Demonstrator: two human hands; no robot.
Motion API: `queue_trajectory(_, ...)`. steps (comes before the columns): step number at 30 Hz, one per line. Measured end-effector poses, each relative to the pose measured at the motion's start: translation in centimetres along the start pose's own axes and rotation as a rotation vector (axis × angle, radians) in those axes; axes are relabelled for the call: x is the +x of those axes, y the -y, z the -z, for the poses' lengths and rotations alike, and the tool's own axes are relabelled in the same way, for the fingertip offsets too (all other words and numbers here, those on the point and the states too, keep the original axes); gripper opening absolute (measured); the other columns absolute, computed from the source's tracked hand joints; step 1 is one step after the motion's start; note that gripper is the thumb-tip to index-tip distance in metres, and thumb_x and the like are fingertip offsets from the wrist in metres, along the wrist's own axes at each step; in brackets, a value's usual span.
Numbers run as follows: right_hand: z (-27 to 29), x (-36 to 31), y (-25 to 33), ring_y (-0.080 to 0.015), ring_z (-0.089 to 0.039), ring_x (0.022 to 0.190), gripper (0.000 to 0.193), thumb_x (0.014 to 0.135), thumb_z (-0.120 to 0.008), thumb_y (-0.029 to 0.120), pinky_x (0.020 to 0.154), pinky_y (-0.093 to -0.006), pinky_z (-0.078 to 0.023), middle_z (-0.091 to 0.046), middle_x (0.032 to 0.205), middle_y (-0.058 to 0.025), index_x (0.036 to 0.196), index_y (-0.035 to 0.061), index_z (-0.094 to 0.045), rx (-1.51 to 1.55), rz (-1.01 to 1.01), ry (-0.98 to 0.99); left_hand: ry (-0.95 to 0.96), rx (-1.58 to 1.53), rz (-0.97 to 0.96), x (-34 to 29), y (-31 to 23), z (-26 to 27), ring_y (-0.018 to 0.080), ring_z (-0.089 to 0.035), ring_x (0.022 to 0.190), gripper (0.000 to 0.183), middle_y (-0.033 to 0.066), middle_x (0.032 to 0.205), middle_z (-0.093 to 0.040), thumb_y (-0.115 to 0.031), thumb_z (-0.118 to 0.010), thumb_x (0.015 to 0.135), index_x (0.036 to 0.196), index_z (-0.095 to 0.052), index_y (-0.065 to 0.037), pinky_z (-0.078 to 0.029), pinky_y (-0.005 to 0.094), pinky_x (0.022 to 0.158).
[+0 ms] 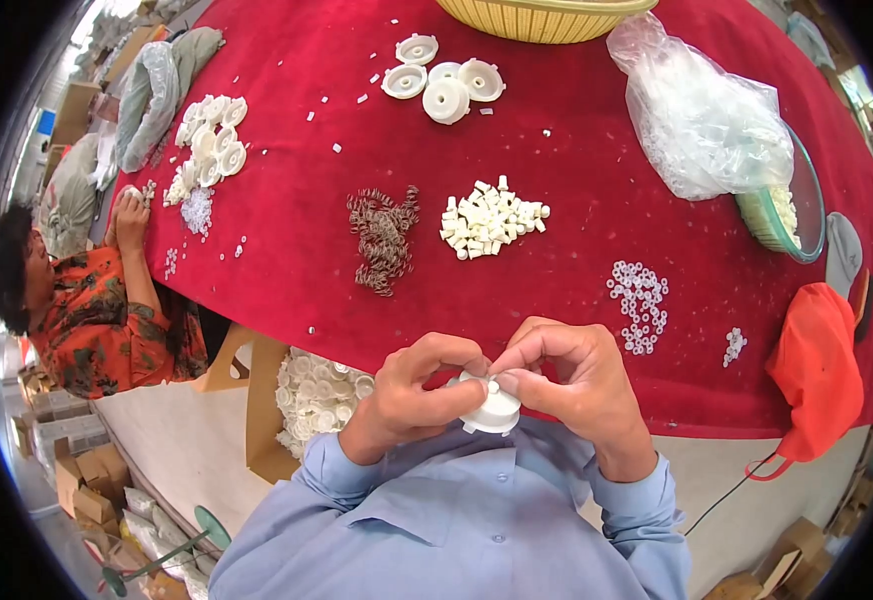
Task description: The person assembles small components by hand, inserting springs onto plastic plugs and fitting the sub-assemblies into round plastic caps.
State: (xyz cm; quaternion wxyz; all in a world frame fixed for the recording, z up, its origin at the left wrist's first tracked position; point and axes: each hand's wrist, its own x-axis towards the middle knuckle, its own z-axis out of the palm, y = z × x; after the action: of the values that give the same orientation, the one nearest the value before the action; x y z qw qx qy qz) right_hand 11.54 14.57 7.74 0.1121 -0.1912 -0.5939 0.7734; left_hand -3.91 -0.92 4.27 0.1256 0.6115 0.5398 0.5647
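Note:
Just off the table's near edge, my left hand (422,390) grips a round white plastic cap (494,414) by its side. My right hand (582,385) has thumb and forefinger pinched together over the raised middle of that cap; whatever sits between those fingertips is too small to make out. Beyond my hands lie a tangle of brown metal springs (384,240) and a pile of cream plastic plugs (492,218). To the right are many small translucent rings (640,305), with a smaller cluster of tiny pieces (734,346) farther right. Several white caps (447,100) rest farther back.
A red cloth (307,200) covers the table. At the back stands a yellow basket (547,22); a clear plastic bag (692,115) leans by a glass bowl (807,185). A red bag (819,365) hangs right. A carton (267,415) holds white parts. Another person (107,315) sits left.

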Motion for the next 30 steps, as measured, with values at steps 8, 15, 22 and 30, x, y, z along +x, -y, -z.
queue_trajectory(8, -1.1, -0.5, -0.2, -0.0043, -0.056, 0.072, 0.014, 0.092, -0.07, 0.003, 0.064, -0.0228, -0.045, -0.068, 0.088, -0.0023, 0.103, -0.0023, -0.077, 0.078, -0.12, -0.025, -0.032, 0.028, 0.011, -0.5, 0.1, 0.6, 0.0251, -0.073, 0.089, 0.031, 0.0138, 0.108, -0.068, 0.006, -0.077, 0.073, 0.099, -0.072, -0.008, -0.062, 0.0321, 0.071)
queue_trajectory(15, -1.6, -0.9, -1.0, -0.0097, -0.055, 0.079, 0.028, 0.087, -0.078, 0.01, 0.071, -0.0253, -0.046, -0.065, 0.09, -0.004, 0.113, 0.0011, -0.077, -0.013, 0.116, -0.03, -0.187, 0.199, 0.032, -0.7, -0.3, 0.2, 0.0236, -0.075, 0.087, 0.038, 0.0124, 0.103, -0.071, 0.01, -0.078, 0.074, 0.108, -0.075, -0.006, -0.063, 0.0309, 0.067)
queue_trajectory(22, -1.9, -1.1, -1.4, -0.0124, -0.055, 0.081, 0.031, 0.085, -0.083, 0.014, 0.073, -0.0266, -0.046, -0.064, 0.091, -0.0048, 0.114, 0.004, -0.077, -0.037, 0.192, -0.065, -0.176, 0.337, 0.046, -0.1, -1.2, 0.1, 0.0237, -0.075, 0.081, 0.038, 0.011, 0.095, -0.072, 0.01, -0.077, 0.073, 0.108, -0.073, -0.003, -0.063, 0.0322, 0.064)
queue_trajectory(30, -1.9, -1.5, -1.0, -0.0134, -0.057, 0.085, 0.026, 0.086, -0.083, 0.01, 0.077, -0.0268, -0.048, -0.065, 0.097, -0.007, 0.109, 0.0014, -0.078, -0.126, 0.231, -0.101, -0.177, 0.324, -0.038, 0.2, -0.7, 0.1, 0.0286, -0.075, 0.079, 0.037, 0.0129, 0.091, -0.07, 0.009, -0.076, 0.066, 0.102, -0.07, -0.001, -0.062, 0.0361, 0.063)
